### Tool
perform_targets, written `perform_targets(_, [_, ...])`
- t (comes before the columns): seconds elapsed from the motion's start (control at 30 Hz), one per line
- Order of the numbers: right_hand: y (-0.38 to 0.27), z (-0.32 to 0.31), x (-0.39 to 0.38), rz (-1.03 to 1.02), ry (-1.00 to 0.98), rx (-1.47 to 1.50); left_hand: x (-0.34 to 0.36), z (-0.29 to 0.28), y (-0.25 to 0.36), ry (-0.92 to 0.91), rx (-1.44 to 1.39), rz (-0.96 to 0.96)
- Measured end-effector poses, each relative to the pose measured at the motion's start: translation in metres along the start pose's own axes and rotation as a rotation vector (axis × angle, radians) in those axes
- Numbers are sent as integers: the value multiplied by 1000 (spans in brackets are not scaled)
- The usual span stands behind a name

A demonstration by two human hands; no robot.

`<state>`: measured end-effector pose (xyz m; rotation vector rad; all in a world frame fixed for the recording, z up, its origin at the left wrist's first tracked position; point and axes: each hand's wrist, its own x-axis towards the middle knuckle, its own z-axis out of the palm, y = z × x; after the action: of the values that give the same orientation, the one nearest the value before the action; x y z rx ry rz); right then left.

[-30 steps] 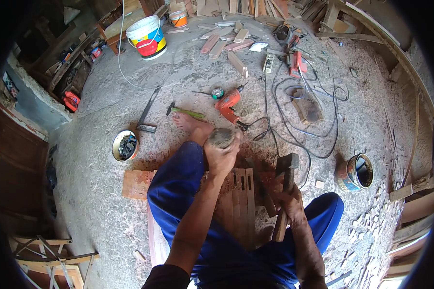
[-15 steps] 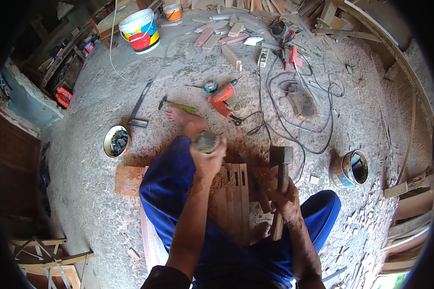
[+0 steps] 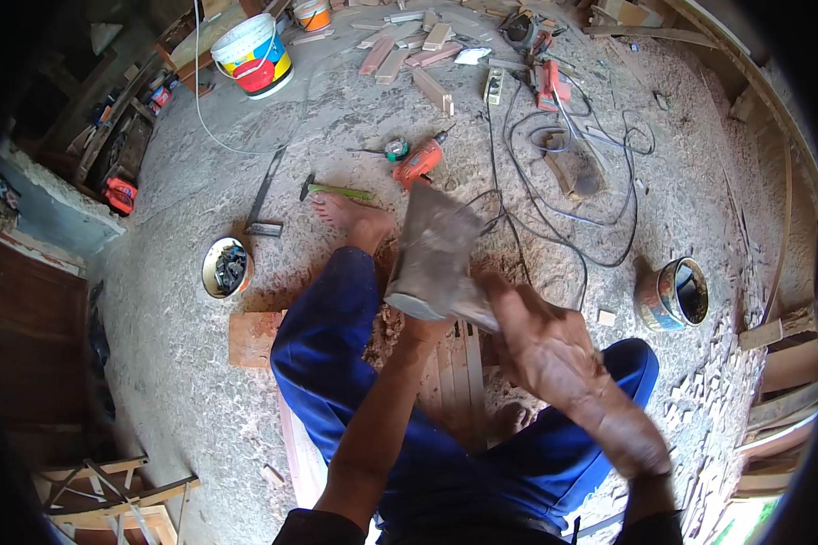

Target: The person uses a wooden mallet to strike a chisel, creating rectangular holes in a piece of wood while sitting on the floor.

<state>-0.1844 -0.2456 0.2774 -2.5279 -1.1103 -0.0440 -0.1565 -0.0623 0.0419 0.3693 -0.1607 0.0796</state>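
Note:
My right hand [image 3: 541,341] is closed round the handle of a heavy hammer with a big, blocky grey-brown head [image 3: 436,254]. The hammer is raised close in front of me, slightly blurred. Behind its head, my left hand [image 3: 425,331] shows only near the wrist. Its fingers, and anything they hold, are hidden. Below the hands, pale wooden strips [image 3: 461,381] lie side by side between my legs, partly covered by my left forearm. A reddish wooden board [image 3: 254,339] sticks out past my left knee.
Ahead lie a green-handled hammer [image 3: 341,192], a try square [image 3: 264,229], an orange drill [image 3: 418,163] and looping cables [image 3: 563,241]. Pails stand left [image 3: 248,282] and right [image 3: 650,300]. Wood offcuts [image 3: 393,65] and a white bucket [image 3: 265,77] are farther off.
My right hand has lifted the hammer and swung it leftward over my left hand. The left hand, seen earlier gripping a thick, round-ended handle, has moved right and is now mostly covered.

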Motion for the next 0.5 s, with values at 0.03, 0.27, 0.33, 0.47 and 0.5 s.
perform_targets(0.03, [4, 3, -1, 8, -117, -93, -1, 15, -2, -11, -168, -15])
perform_targets(0.27, [20, -14, 54, 38, -266, -49, 75, -10, 23, 69, 1642, 485])
perform_targets(0.33, [25, -7, 80, -14, -187, -15, 104, -20, 43, 194, 1460, 280])
perform_targets(0.47, [48, 9, 86, 62, -229, -215, 78, 38, 21, 303, 1271, 194])
perform_targets(0.5, [49, 6, 90, 82, -315, -175, 73, 41, 16, 272, 1194, 342])
